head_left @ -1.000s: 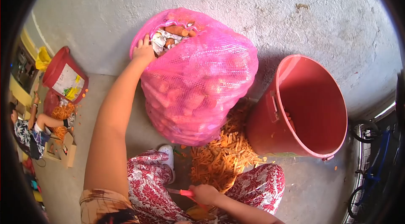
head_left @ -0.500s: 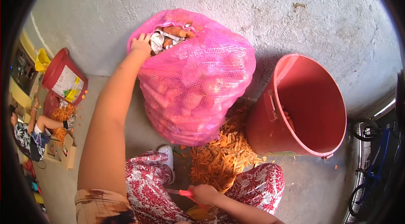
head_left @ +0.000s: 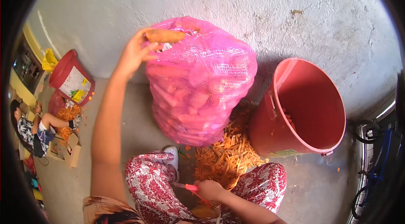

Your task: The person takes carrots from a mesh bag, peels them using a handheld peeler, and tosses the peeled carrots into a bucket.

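Near the top, left of middle, the left hand point(head_left: 134, 52) holds a carrot point(head_left: 166, 35) by a big pink mesh bag point(head_left: 200, 83). At the bottom middle, the right hand point(head_left: 211, 190) grips a red-handled tool point(head_left: 191, 187).

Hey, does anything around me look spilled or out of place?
Yes: orange peelings lie heaped loose on the floor between the sack, the right-hand bucket and your legs, with no container visible under them. One scrap lies apart, right of that bucket. It may just be ordinary peeling mess.
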The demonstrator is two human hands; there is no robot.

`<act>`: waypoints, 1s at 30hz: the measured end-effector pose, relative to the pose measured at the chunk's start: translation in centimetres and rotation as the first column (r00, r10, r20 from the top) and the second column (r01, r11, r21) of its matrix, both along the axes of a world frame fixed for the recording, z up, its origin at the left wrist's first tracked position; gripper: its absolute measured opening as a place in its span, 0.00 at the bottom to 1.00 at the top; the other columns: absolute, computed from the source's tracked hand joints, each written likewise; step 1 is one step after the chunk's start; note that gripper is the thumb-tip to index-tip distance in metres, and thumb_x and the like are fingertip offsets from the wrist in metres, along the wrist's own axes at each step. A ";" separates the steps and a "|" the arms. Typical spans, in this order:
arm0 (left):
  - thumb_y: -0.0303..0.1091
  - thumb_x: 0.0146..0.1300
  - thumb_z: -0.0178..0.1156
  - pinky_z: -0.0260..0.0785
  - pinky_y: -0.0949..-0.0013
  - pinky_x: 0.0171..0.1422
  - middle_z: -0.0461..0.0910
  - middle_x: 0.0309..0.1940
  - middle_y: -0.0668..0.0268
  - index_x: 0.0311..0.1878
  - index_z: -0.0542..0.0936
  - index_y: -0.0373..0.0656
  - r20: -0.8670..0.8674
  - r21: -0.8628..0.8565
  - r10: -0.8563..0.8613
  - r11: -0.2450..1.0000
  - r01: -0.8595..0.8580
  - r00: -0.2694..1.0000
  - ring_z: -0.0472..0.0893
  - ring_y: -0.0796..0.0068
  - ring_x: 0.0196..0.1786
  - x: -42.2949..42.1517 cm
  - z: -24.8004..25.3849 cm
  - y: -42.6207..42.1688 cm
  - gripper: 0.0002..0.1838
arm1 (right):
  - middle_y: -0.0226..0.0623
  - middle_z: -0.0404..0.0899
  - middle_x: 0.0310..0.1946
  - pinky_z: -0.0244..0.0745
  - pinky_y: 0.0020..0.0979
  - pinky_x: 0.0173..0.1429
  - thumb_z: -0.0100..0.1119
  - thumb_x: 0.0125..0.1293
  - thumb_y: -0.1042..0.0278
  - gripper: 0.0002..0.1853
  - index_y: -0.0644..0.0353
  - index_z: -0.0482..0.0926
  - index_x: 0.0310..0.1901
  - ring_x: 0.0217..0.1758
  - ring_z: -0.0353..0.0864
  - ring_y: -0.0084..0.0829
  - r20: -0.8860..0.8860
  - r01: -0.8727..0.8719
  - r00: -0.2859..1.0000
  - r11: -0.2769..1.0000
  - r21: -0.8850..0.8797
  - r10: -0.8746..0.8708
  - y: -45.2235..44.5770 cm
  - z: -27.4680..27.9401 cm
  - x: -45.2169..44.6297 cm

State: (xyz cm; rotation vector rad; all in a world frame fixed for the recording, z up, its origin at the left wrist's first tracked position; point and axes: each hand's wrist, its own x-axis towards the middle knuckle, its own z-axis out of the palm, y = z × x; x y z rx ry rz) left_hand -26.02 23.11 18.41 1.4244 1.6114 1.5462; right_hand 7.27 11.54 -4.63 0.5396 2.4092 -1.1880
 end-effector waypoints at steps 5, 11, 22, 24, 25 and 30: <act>0.46 0.59 0.50 0.61 0.43 0.55 0.62 0.58 0.63 0.58 0.60 0.49 0.757 0.489 -0.561 0.827 0.278 0.335 0.60 0.51 0.61 8.6 -5.4 -5.7 0.25 | 0.49 0.76 0.30 0.70 0.44 0.39 0.47 0.55 0.59 0.13 0.59 0.71 0.37 0.36 0.76 0.46 -0.037 0.076 0.996 0.997 0.021 -0.075 0.1 -2.2 0.4; 0.55 0.58 0.46 0.65 0.70 0.32 0.71 0.32 0.67 0.50 0.68 0.48 0.974 0.213 -0.226 0.941 0.263 0.022 0.70 0.75 0.29 14.1 -14.9 -11.4 0.24 | 0.52 0.76 0.31 0.70 0.41 0.41 0.48 0.54 0.61 0.14 0.61 0.74 0.38 0.39 0.76 0.48 -0.104 0.474 0.878 0.879 0.053 -0.467 1.2 -1.6 3.0; 0.42 0.54 0.50 0.40 0.37 0.61 0.72 0.44 0.64 0.29 0.72 0.49 0.890 0.039 0.067 0.974 0.222 -0.451 0.65 0.60 0.53 25.7 -18.9 -20.0 0.08 | 0.27 0.70 0.15 0.58 0.20 0.16 0.52 0.58 0.64 0.10 0.62 0.76 0.34 0.12 0.63 0.17 -0.097 0.802 0.305 0.311 -0.510 -0.947 1.3 1.6 8.5; 0.38 0.53 0.50 0.42 0.41 0.63 0.70 0.46 0.61 0.27 0.70 0.46 0.889 0.092 0.019 0.971 0.219 -0.458 0.65 0.59 0.54 26.9 -20.2 -20.6 0.07 | 0.27 0.72 0.21 0.59 0.19 0.19 0.50 0.60 0.66 0.11 0.64 0.73 0.39 0.16 0.65 0.17 -0.179 0.764 0.343 0.384 -0.518 -0.922 1.3 1.9 9.5; 0.31 0.50 0.49 0.45 0.49 0.65 0.68 0.49 0.55 0.34 0.72 0.40 0.867 0.165 -0.039 0.963 0.213 -0.497 0.63 0.56 0.57 27.2 -20.8 -20.8 0.08 | 0.25 0.70 0.19 0.59 0.19 0.19 0.50 0.60 0.65 0.09 0.63 0.73 0.36 0.16 0.64 0.16 -0.193 0.750 0.271 0.333 -0.572 -0.943 1.2 1.8 9.9; 0.28 0.49 0.48 0.49 0.61 0.66 0.71 0.41 0.57 0.43 0.70 0.36 0.940 0.164 -0.077 0.956 0.245 -0.331 0.69 0.64 0.51 28.5 -18.5 -21.6 0.15 | 0.25 0.72 0.23 0.62 0.19 0.22 0.50 0.61 0.65 0.10 0.63 0.71 0.37 0.20 0.67 0.16 -0.286 0.693 0.023 0.222 -0.686 -0.958 0.4 6.7 10.5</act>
